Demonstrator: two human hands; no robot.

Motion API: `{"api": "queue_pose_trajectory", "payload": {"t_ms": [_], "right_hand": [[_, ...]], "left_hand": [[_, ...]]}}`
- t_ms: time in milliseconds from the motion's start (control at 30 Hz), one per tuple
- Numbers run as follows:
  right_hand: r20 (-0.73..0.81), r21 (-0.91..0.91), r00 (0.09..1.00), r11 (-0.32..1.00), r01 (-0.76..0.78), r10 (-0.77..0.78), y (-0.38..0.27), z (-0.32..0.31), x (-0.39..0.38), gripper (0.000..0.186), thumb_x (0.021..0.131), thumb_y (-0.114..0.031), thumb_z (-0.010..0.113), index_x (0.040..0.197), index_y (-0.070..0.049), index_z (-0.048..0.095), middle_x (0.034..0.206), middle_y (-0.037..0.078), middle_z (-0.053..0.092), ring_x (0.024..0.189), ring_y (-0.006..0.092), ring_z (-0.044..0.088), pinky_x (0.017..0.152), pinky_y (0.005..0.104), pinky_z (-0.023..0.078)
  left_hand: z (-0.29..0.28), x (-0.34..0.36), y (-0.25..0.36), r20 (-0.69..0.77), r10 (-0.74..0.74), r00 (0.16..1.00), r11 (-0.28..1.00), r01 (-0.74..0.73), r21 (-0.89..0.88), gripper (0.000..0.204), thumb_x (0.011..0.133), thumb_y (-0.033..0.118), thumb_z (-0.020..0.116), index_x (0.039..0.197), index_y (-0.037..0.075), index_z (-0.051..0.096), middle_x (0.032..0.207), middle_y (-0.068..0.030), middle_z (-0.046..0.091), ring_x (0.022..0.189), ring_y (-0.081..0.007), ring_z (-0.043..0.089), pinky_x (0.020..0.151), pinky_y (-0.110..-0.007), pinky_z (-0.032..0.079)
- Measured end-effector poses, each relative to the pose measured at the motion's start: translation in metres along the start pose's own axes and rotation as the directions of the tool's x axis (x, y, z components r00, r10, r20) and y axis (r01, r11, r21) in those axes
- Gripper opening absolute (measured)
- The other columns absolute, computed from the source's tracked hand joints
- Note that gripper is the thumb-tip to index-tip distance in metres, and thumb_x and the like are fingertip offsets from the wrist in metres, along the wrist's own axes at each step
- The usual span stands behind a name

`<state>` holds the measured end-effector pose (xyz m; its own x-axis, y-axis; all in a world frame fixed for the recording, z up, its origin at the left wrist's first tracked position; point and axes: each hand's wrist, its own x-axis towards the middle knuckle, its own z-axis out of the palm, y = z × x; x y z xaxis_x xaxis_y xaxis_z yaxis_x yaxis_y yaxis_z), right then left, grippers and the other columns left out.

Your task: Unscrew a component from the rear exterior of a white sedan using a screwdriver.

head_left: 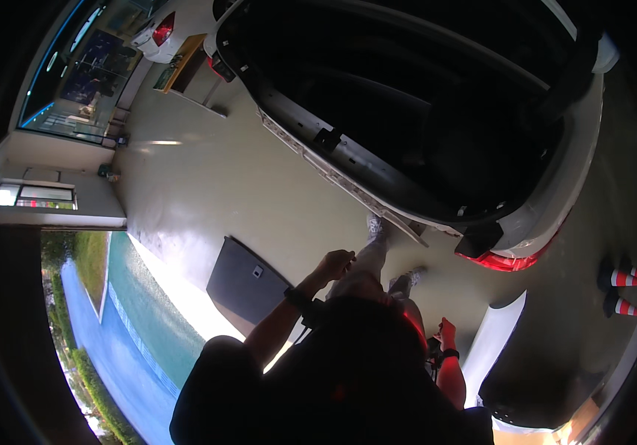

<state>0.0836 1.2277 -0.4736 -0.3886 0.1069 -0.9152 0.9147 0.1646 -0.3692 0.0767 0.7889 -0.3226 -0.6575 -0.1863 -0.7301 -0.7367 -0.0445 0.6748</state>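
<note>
A car's open trunk (407, 141) lies in front of me, its inside mostly dark. Below the trunk opening the rear panel (311, 157) is bare metal, and a red tail light (507, 259) sits at its right corner. My left hand (335, 262) is closed in front of my leg, apart from the car; whatever its fingers hold, if anything, is too small to make out. Low at my right side my right hand (446, 334) is also closed, its palm side hidden. Dark bands circle both wrists.
A flat dark-grey panel (240, 278) lies on the floor (185, 178) to my left. At the right are a large white and black car part (500, 326) and several red-and-white traffic cones (624, 278). A wooden-edged stand (183, 63) and another white car (163, 37) are far left.
</note>
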Motion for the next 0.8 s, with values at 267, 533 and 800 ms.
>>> {"api": "queue_pose_trajectory", "payload": {"t_ms": [267, 533, 800], "right_hand": [[-0.01, -0.036, 0.98, 0.979, 0.198, -0.199, -0.007, 0.013, 0.002, 0.03, 0.081, -0.038, 0.052, 0.076, -0.008, 0.054, 0.053, 0.0, 0.041, 0.042, 0.0121, 0.044, 0.049, 0.0304, 0.047], [-0.057, -0.043, 0.947, 0.948, 0.314, -0.317, -0.002, 0.075, -0.025, 0.032, 0.083, -0.035, 0.051, 0.083, -0.004, 0.056, 0.056, 0.004, 0.046, 0.045, 0.0158, 0.049, 0.045, 0.0288, 0.046], [0.095, -0.378, 0.966, 0.889, 0.257, -0.239, 0.012, 0.154, -0.078, 0.027, 0.087, -0.027, 0.046, 0.091, -0.002, 0.055, 0.069, 0.012, 0.059, 0.056, 0.0205, 0.059, 0.054, 0.0318, 0.051]], "left_hand": [[-0.019, -0.031, -0.048, 0.033, 0.074, 0.997, 0.964, -0.063, -0.258, 0.028, 0.089, 0.027, 0.043, 0.08, 0.005, 0.057, 0.055, 0.0017, 0.04, 0.045, -0.0064, 0.036, 0.042, -0.022, 0.031], [-0.092, -0.042, -0.095, 0.159, 0.196, 0.968, 0.958, -0.154, -0.243, 0.023, 0.085, 0.018, 0.051, 0.101, 0.001, 0.055, 0.076, -0.0045, 0.055, 0.056, -0.0095, 0.048, 0.048, -0.022, 0.04], [-0.22, -0.071, -0.196, -0.174, -0.05, 0.983, 0.939, -0.013, -0.343, 0.03, 0.082, 0.031, 0.056, 0.072, 0.003, 0.053, 0.061, -0.0014, 0.049, 0.049, -0.0093, 0.044, 0.044, -0.024, 0.038]]}}
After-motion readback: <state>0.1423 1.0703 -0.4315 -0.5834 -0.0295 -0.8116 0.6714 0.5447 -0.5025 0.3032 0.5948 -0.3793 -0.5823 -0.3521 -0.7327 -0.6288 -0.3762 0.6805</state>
